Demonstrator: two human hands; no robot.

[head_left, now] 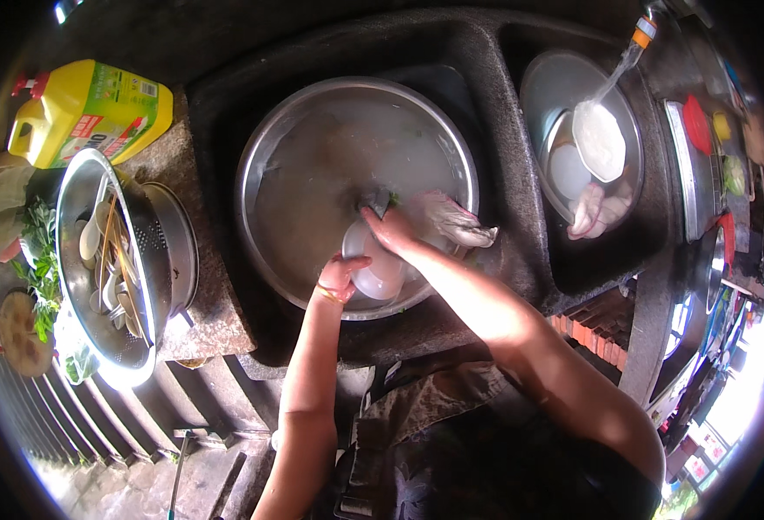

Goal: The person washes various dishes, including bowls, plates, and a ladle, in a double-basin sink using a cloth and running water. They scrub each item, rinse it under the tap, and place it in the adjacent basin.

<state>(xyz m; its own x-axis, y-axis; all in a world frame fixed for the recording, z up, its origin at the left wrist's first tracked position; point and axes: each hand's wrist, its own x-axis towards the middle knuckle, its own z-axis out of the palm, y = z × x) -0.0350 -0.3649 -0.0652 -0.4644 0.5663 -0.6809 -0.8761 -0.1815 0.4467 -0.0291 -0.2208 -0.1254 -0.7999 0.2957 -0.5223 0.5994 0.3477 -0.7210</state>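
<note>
A wide metal basin of cloudy water sits in the dark stone sink. My left hand grips the rim of a pale, translucent-looking bowl, tilted over the water at the basin's near side. My right hand reaches in at the bowl's far edge, its fingers on a dark grey scrubbing pad; whether that is cloth or scourer is unclear. A wet whitish cloth hangs over the basin's right rim. Something small and green shows beside the pad.
Water runs from a tap with an orange collar into a white bowl within another basin, where a pinkish cloth lies. Left are a yellow detergent jug, a metal colander of spoons and chopsticks, and leafy greens.
</note>
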